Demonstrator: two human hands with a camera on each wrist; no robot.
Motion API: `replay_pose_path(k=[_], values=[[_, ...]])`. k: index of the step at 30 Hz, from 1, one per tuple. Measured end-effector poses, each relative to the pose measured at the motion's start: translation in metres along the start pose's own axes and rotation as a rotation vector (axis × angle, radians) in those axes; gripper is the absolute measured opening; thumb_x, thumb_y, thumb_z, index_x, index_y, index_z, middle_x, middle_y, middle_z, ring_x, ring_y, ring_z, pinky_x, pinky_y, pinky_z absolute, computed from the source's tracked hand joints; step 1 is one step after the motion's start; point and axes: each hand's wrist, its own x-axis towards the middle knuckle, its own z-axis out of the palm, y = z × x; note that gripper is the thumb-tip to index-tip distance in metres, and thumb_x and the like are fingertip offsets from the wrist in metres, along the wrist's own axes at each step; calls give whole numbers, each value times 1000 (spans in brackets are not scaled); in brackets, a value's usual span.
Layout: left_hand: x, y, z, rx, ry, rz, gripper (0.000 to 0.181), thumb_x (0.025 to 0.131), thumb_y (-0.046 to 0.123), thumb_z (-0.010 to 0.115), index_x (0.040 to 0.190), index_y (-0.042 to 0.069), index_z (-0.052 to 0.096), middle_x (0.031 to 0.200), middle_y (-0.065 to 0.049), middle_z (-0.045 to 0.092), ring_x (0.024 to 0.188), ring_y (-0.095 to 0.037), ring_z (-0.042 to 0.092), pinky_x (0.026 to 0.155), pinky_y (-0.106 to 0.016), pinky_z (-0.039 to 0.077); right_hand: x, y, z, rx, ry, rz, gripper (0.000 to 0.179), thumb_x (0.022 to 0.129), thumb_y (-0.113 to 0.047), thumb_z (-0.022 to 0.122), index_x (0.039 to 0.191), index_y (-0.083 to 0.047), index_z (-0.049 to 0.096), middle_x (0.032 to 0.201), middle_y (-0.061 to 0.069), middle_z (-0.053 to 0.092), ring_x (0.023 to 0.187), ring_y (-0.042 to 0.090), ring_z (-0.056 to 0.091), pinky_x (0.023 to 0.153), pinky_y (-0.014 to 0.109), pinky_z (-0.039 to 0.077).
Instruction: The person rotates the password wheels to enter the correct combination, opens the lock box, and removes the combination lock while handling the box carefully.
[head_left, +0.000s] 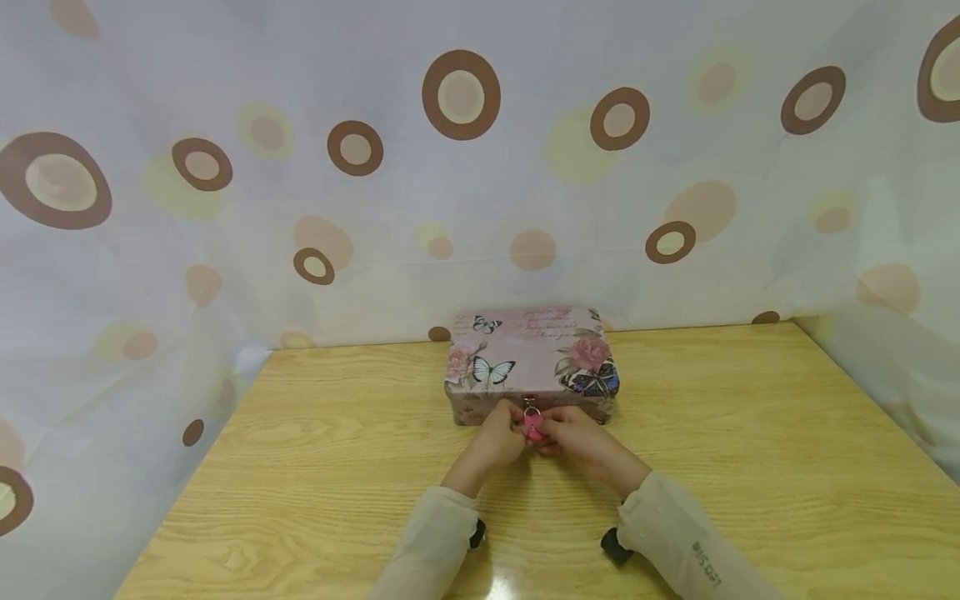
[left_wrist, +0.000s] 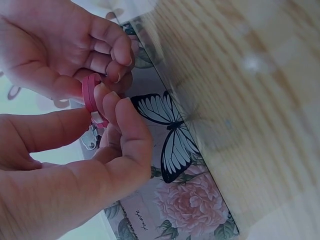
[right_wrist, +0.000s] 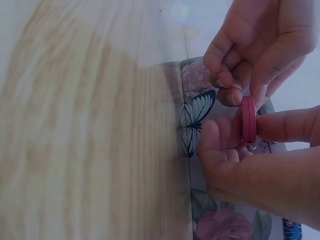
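Note:
A pink padlock (head_left: 533, 426) with a silver shackle hangs at the metal latch (head_left: 530, 400) on the front of a flat, flower-and-butterfly patterned box (head_left: 525, 346). My left hand (head_left: 501, 435) pinches the padlock from its left side, thumb against one face and fingertips against the other. From the right, my right hand (head_left: 582, 435) grips the same padlock between thumb and fingers. Seen edge-on in the right wrist view, the padlock body (right_wrist: 248, 120) sits between the fingertips of both hands. The box lid is down.
The box stands near the back edge of a wood-grain table (head_left: 337, 467). Behind it and along the sides hangs a pale curtain (head_left: 480, 192) printed with brown and peach circles. Dark wrist bands (head_left: 617, 547) show at both light sleeves.

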Motion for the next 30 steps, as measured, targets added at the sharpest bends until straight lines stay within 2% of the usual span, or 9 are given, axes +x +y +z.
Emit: replay_pose_path(k=[5, 13, 16, 25, 30], values=[[0, 0, 0, 13, 3, 5, 7, 91, -6, 50, 97, -5, 46, 89, -15, 51, 75, -19, 44, 62, -26, 37, 0, 1, 1, -2, 11, 9, 28, 97, 2, 37, 112, 24, 48, 91, 10, 62, 77, 11, 59, 73, 27, 52], [-1, 0, 0, -38, -15, -6, 11, 89, -11, 48, 98, -6, 45, 76, -6, 43, 68, -16, 42, 58, -24, 35, 2, 1, 2, -4, 35, 1, 32, 96, 1, 38, 113, 26, 49, 95, 12, 62, 81, 13, 59, 79, 32, 52], [-1, 1, 0, -30, -16, -8, 11, 89, -10, 49, 99, -6, 44, 76, -6, 42, 68, -17, 41, 58, -23, 35, 3, 1, 2, 10, 41, -3, 32, 96, 1, 38, 113, 25, 49, 95, 10, 62, 82, 12, 59, 79, 32, 52], [1, -1, 0, -39, -18, -9, 13, 88, -11, 49, 99, -6, 44, 75, -5, 41, 67, -16, 40, 58, -23, 34, 1, 0, 1, 7, 25, 0, 30, 94, 2, 41, 112, 25, 48, 95, 10, 62, 83, 12, 59, 81, 33, 52], [0, -1, 0, -23, -8, -5, 12, 89, -10, 50, 98, -5, 44, 76, -6, 43, 68, -16, 43, 59, -23, 35, 0, 0, 0, 17, 8, -4, 29, 95, 3, 38, 112, 25, 47, 91, 7, 61, 80, 11, 59, 76, 28, 52]])
